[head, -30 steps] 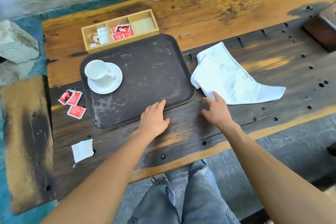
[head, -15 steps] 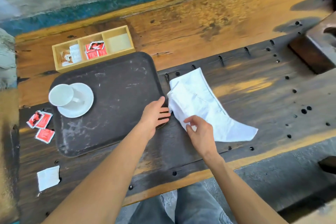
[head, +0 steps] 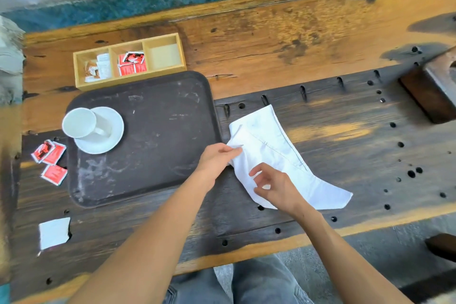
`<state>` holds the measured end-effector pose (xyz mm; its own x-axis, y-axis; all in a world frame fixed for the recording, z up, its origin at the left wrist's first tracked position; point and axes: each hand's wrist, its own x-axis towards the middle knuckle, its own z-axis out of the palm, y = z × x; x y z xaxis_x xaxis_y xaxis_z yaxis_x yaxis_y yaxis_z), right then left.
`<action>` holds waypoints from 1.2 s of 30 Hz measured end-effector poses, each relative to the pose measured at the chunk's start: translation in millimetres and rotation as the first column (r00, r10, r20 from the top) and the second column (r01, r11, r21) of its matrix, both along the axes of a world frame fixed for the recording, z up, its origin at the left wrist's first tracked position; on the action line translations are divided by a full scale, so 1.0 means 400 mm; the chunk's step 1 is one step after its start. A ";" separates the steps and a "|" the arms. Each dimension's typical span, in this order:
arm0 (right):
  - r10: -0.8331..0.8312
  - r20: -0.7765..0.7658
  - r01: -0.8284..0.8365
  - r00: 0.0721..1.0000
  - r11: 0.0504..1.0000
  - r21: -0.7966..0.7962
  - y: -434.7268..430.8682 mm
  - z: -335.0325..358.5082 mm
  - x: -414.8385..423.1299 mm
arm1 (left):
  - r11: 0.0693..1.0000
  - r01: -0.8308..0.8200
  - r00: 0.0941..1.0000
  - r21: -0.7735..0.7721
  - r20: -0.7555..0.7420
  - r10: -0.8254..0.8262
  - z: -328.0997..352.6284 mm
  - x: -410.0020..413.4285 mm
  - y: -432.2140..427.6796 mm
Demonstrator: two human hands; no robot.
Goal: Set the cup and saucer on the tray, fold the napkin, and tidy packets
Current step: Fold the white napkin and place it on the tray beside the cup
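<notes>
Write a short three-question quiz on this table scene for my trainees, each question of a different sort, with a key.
1. True or false: the white ceramic cup and white round saucer stand on the dark brown rectangular tray.
2. Which compartment of the light wooden three-part box is empty, as the camera sees it? A) left B) middle C) right
3. Short answer: what do the left hand and right hand both hold?

Key
1. True.
2. C.
3. The white cloth napkin, which lies on the table beside the tray.
</notes>
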<state>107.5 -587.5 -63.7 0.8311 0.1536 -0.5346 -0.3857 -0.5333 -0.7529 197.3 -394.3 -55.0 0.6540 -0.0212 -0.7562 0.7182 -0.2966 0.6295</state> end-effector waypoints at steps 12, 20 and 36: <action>0.254 0.343 -0.195 0.904 0.961 -0.196 0.055 0.034 0.044 | 0.800 0.583 0.768 0.138 0.227 -0.599 0.026 -0.052 0.085; 0.234 0.354 -0.033 0.905 0.870 -0.491 0.014 0.049 0.104 | 0.794 0.599 0.751 0.107 0.270 -0.603 0.056 -0.049 0.159; -0.116 0.432 0.126 0.894 0.992 0.005 0.099 0.358 0.237 | 0.826 0.522 0.665 0.215 0.504 -0.551 0.306 0.117 0.094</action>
